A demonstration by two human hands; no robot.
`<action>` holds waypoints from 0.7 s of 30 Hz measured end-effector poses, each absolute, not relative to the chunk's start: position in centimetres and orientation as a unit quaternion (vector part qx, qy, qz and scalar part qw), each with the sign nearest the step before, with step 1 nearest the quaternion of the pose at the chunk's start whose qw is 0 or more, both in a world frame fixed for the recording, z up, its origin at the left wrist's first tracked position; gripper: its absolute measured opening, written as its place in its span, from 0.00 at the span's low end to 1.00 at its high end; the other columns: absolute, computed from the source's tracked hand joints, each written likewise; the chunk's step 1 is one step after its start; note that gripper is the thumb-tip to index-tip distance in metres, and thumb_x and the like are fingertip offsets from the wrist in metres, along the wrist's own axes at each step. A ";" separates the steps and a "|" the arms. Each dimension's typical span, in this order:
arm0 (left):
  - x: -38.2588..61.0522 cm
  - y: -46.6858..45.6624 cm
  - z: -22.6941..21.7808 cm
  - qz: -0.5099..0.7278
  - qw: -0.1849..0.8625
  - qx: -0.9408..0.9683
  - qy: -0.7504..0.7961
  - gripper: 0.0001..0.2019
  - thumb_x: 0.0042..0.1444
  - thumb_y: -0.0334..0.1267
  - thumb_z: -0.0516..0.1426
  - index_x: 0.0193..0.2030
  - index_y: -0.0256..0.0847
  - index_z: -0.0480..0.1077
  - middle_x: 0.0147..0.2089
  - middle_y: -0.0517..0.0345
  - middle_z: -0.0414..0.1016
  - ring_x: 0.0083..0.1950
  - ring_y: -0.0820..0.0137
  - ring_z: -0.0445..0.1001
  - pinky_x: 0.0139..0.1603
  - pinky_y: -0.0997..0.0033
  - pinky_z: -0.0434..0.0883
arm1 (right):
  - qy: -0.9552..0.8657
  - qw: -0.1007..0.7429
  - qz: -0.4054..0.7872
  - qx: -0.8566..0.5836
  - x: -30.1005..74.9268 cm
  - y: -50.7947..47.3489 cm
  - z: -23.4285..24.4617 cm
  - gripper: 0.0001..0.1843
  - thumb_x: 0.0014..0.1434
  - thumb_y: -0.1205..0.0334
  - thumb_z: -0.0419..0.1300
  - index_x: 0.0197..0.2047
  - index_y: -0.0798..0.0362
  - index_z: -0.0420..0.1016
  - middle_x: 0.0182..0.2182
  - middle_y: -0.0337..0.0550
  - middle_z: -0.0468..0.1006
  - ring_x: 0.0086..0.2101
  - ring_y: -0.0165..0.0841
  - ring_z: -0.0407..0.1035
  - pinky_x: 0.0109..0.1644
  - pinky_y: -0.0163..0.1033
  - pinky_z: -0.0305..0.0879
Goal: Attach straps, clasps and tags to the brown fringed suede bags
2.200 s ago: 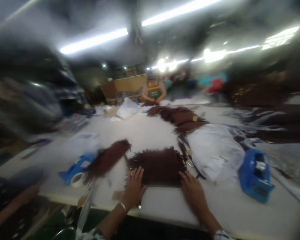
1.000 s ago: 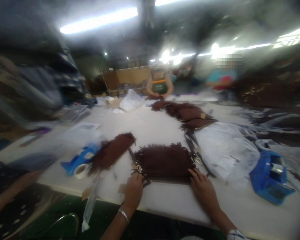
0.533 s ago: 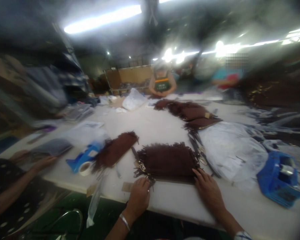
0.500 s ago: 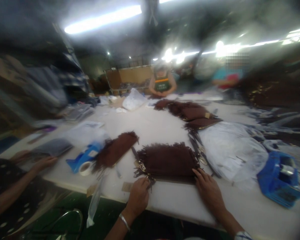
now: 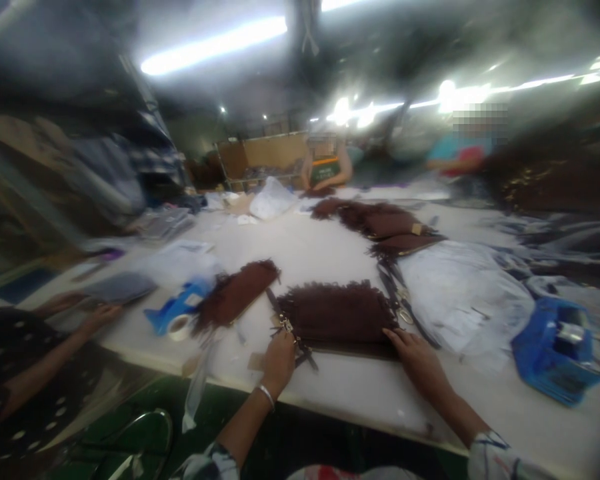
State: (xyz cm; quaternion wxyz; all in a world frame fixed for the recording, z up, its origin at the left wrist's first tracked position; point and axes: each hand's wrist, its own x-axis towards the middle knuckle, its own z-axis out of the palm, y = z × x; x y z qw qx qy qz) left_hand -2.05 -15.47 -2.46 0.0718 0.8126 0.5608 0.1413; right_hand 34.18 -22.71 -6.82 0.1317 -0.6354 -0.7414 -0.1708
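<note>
A dark brown fringed bag (image 5: pixel 337 317) lies flat on the table before me, its fringe along the far edge and sides. My left hand (image 5: pixel 280 360) is closed at the bag's near left corner, around a dark strap with a gold-coloured clasp (image 5: pixel 284 323); the fingertips are partly hidden. At the near right corner, my right hand (image 5: pixel 416 357) grips the bag's edge, fingers extended over it. Another brown fringed bag (image 5: pixel 240 293) lies to the left. Dark straps with metal rings (image 5: pixel 403 303) lie just beyond the right corner.
A blue tape dispenser (image 5: pixel 557 353) stands at right beside clear plastic bags (image 5: pixel 470 297). Another blue dispenser (image 5: pixel 177 310) with a tape roll sits left. More brown bags (image 5: pixel 385 223) are piled farther back. At left, a co-worker's hands (image 5: pixel 97 317) hold a dark wrapped item.
My left hand has moved up onto the strap clasp at the bag's left corner, and a strap end now sticks out beside it. My right hand stays at the right corner.
</note>
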 end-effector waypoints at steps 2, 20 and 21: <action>-2.0 -15.6 -1.8 0.136 0.071 0.817 0.555 0.11 0.62 0.26 0.45 0.42 0.39 0.67 0.44 0.50 0.71 0.43 0.65 0.71 0.44 0.67 0.64 | -0.748 0.133 -0.171 -0.627 34.7 -22.7 -5.8 0.30 0.56 0.78 0.47 0.61 0.52 0.64 0.48 0.48 0.75 0.43 0.39 0.68 0.45 0.43 0.65; -2.6 -16.8 0.1 0.145 0.094 0.874 0.455 0.18 0.57 0.26 0.51 0.53 0.43 0.68 0.54 0.50 0.70 0.58 0.60 0.63 0.58 0.57 0.63 | -0.785 0.182 -0.124 -0.579 26.9 -23.5 -1.5 0.25 0.58 0.74 0.49 0.56 0.50 0.70 0.55 0.50 0.70 0.52 0.41 0.63 0.54 0.46 0.59; -2.4 -16.5 0.1 0.128 0.083 0.888 0.435 0.18 0.56 0.26 0.52 0.53 0.43 0.68 0.55 0.50 0.69 0.60 0.59 0.60 0.59 0.55 0.61 | -0.802 0.179 -0.112 -0.559 25.5 -23.3 -1.6 0.25 0.58 0.75 0.50 0.57 0.49 0.69 0.55 0.49 0.70 0.52 0.41 0.63 0.54 0.45 0.59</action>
